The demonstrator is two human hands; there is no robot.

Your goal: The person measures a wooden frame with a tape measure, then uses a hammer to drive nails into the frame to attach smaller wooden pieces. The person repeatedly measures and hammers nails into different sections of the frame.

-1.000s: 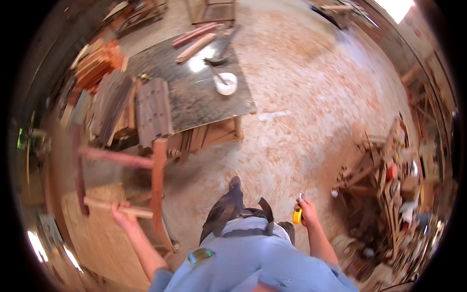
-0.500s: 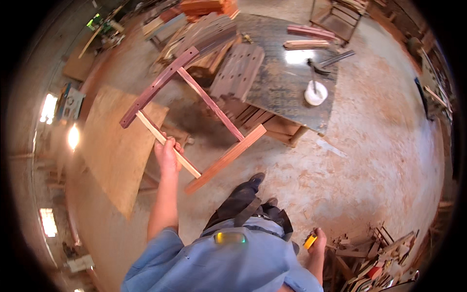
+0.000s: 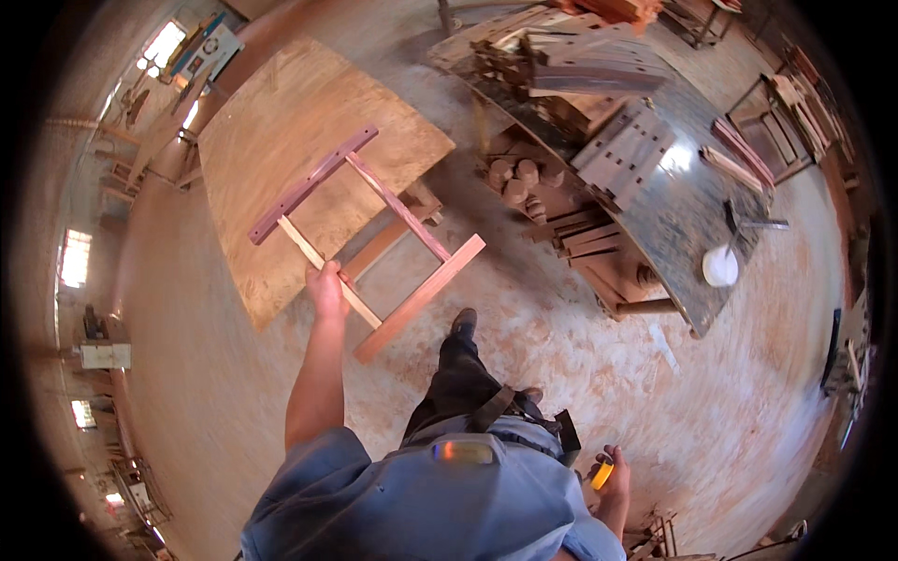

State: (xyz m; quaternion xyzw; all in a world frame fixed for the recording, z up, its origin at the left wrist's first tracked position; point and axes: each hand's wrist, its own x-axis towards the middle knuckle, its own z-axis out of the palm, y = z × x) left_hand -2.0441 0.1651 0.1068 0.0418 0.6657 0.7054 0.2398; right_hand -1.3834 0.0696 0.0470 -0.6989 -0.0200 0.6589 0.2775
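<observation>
My left hand [image 3: 327, 288] clasps the wooden frame [image 3: 398, 208] by its pale rail [image 3: 299, 240]; 2 posts [image 3: 421, 297] slant forward-right, either side of this grip. My right hand [image 3: 616, 479], well apart, holds a yellow tool [image 3: 602, 475].

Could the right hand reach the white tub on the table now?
Probably not from here: the right hand holds a yellow tape measure, and a stretch of floor separates it from the white tub.

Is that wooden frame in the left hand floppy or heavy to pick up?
The wooden frame is probably stiff, since two crossbars join its side rails. It looks fairly light for its size, being open in the middle. It may tilt, because the left hand grips just one crossbar.
</observation>
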